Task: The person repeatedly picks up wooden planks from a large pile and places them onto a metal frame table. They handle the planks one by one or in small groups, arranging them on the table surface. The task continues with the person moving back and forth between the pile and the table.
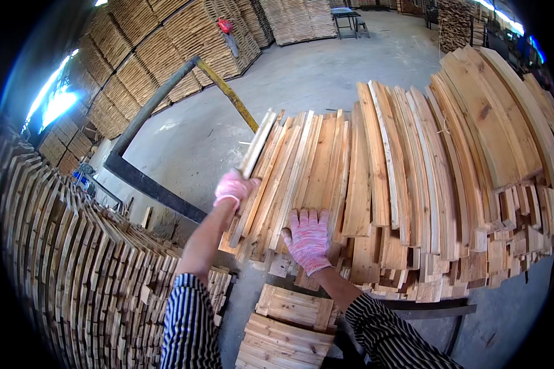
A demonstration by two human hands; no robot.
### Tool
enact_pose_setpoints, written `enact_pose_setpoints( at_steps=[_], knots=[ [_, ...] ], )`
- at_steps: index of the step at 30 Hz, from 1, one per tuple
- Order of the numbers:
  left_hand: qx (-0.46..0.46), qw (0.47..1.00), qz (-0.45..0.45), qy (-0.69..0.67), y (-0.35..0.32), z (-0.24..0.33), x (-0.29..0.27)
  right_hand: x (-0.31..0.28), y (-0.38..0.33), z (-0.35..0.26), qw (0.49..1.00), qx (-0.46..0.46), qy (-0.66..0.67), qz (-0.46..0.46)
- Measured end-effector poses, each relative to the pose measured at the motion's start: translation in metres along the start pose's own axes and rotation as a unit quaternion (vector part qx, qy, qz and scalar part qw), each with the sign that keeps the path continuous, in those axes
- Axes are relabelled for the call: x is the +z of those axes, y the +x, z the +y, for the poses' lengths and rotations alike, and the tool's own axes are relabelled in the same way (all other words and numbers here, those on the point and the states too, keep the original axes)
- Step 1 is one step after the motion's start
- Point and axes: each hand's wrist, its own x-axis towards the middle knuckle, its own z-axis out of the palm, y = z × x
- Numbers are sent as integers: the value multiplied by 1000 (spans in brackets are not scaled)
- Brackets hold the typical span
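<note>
My left hand [235, 186], in a pink-and-white knit glove, is closed round a narrow pale wooden slat [258, 142] at the left edge of the board pile. The slat slants up and away from my hand. My right hand [308, 241], gloved the same way, lies flat with its fingers stretched out, on the near ends of several wooden boards [317, 163]. Those boards lie side by side, lengthwise away from me. Further right the pile rises higher, with longer slats [406, 166] and wide planks [495, 117] on top.
A bent metal frame [151, 104], partly yellow, stands left of the pile. Tightly stacked slats [98, 270] fill the lower left. Below my right hand is a low stack of short boards [286, 341]. Tall wood stacks [160, 46] and a small table [346, 17] stand across the concrete floor [314, 67].
</note>
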Motion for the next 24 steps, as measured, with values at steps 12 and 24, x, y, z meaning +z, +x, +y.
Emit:
enact_pose_setpoints(
  at_steps=[12,24],
  knots=[
    [94,980,-47,-168,102,-174,-16,-17,-6,-39,995,-21,92,34],
    [-12,901,-168,-399,-208,-103,-87,-26,-28,-8,971,10,238,29]
  ],
)
